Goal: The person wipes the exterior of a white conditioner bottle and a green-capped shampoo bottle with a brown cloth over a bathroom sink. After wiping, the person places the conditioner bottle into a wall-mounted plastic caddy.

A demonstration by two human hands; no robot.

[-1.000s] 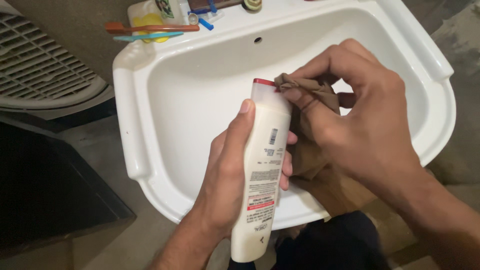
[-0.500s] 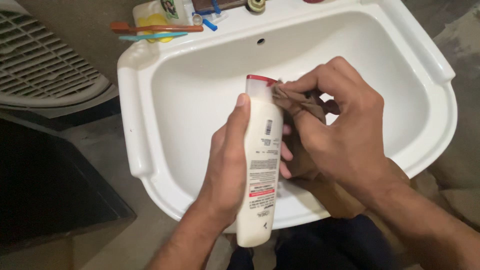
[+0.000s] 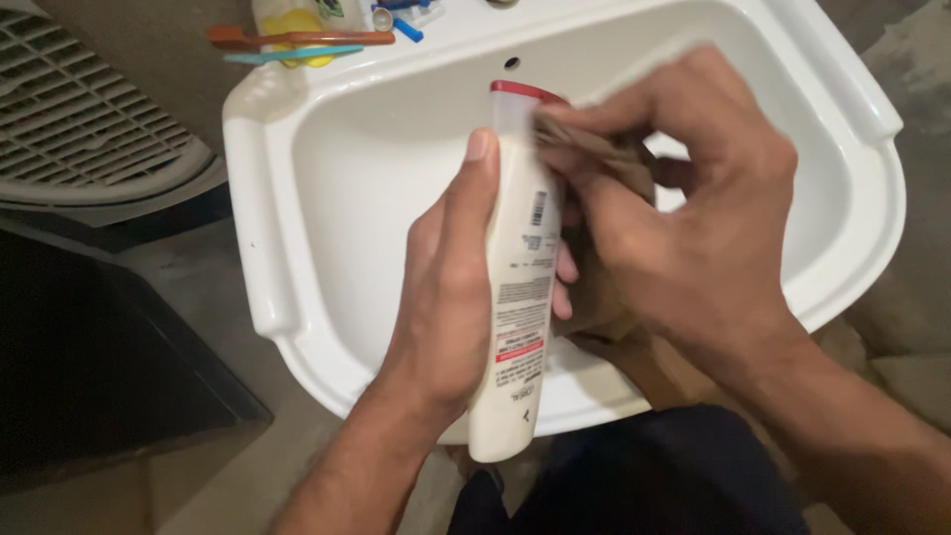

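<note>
STEP: bottle is being wiped near its red cap | HOLD: left hand fingers closed around bottle, held over the sink | right hand fingers pinched on brown cloth | NEXT, judged: cloth needs firm contact; bottle needs a steady grip.

White basin, oval bowl, raised rim, overflow hole in the rear wall. On the back ledge: orange toothbrush, light blue toothbrush alongside it, yellow-and-white container behind both, small blue items beside.
</note>
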